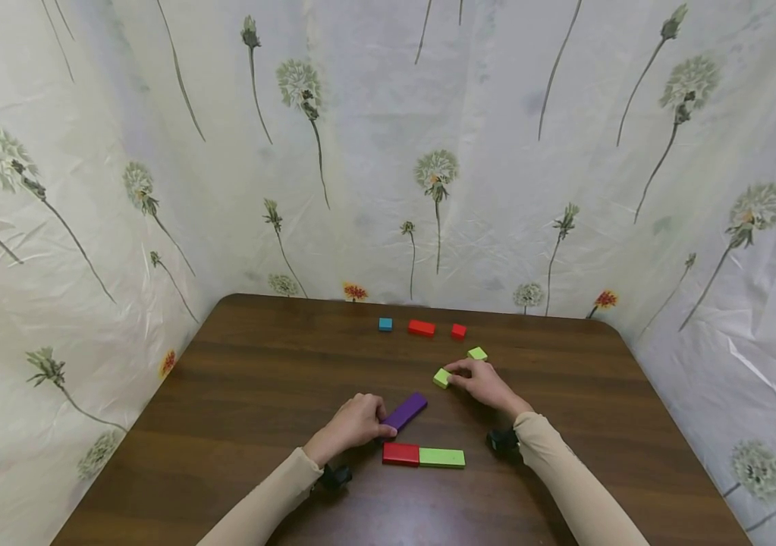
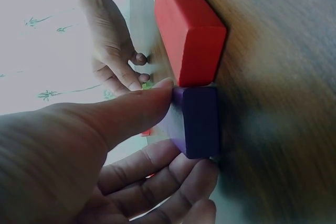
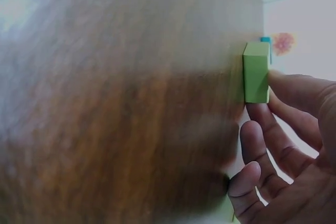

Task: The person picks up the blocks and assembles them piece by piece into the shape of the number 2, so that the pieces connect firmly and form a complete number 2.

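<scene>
With thumb and fingers my left hand (image 1: 355, 422) pinches the near end of a long purple block (image 1: 406, 412), which lies slantwise on the table. In the left wrist view the purple block (image 2: 197, 121) sits between thumb and fingertips, beside a red block (image 2: 191, 32). My right hand (image 1: 486, 385) pinches a small green block (image 1: 441, 378) farther back; the right wrist view shows that green block (image 3: 256, 74) between thumb and forefinger. Just beyond this hand lies a second small green block (image 1: 477, 354). Nearest me, a red block (image 1: 400, 454) and a longer green block (image 1: 442, 458) lie end to end.
Toward the back of the brown wooden table (image 1: 278, 364) lie a small blue block (image 1: 385, 324), a red oblong block (image 1: 422, 327) and a small red block (image 1: 459, 331) in a loose row. A flower-printed curtain (image 1: 374, 152) hangs behind the table and at both sides.
</scene>
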Available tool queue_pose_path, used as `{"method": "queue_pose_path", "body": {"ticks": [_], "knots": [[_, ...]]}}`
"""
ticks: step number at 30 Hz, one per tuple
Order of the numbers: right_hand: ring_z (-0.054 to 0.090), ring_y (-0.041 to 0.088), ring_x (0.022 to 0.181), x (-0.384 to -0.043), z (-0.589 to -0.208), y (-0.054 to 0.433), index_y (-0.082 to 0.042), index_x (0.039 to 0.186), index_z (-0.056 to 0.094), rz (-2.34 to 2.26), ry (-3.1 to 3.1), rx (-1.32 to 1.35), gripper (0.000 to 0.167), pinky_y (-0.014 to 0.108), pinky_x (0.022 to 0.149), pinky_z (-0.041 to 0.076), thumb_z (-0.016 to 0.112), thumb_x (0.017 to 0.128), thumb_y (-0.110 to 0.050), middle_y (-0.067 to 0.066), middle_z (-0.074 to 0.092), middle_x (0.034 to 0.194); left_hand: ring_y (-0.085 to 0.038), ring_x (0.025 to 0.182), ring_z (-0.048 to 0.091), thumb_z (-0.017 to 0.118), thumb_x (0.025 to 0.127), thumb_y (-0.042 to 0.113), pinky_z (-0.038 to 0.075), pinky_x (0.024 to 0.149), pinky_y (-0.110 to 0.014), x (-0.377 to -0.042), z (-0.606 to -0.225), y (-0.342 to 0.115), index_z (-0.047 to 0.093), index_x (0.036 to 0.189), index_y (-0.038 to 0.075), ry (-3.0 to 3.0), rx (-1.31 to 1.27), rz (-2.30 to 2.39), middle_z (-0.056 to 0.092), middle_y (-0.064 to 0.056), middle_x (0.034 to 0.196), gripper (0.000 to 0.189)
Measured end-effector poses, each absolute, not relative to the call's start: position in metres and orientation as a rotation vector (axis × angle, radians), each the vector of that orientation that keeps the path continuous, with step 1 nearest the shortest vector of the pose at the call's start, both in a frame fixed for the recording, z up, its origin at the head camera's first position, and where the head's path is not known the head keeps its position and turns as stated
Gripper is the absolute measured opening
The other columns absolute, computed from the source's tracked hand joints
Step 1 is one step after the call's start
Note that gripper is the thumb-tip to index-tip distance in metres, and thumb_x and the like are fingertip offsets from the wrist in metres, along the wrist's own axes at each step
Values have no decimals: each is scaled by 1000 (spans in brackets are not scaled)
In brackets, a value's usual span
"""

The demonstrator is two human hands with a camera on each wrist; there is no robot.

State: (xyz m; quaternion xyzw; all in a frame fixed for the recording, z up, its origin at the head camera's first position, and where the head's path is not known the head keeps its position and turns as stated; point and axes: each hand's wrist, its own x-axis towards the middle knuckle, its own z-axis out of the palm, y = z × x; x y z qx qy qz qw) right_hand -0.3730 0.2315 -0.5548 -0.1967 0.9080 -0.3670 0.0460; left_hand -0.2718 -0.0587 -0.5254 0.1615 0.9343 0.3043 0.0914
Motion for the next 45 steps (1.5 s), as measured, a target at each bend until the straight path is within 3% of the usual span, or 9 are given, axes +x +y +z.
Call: {"method": "queue_pose_path", "body": {"ticks": [20, 29, 45], "knots": [[62, 25, 108, -369, -554, 227, -14, 116, 70, -1049, 2763, -650, 25, 37, 84, 50, 65, 93, -21, 8, 68, 115, -7, 55, 45, 81, 79, 30, 35, 49, -22, -270, -527, -59, 64, 80, 10, 2770, 478, 908, 57, 5, 66, 26], [61, 15, 93, -367, -550, 223, -16, 116, 68, -1093, 2729, -638, 24, 32, 78, 48, 65, 93, -21, 2, 68, 106, -7, 54, 45, 81, 78, 31, 36, 49, -22, -272, -527, -59, 64, 79, 11, 2795, 502, 893, 57, 6, 65, 26], [62, 20, 105, -362, -547, 215, -17, 111, 71, -1072, 2720, -731, 20, 39, 87, 48, 66, 92, -22, 3, 69, 110, -6, 53, 45, 81, 78, 31, 36, 48, -21, -273, -526, -60, 65, 78, 11, 2801, 513, 888, 57, 6, 64, 26]]}}
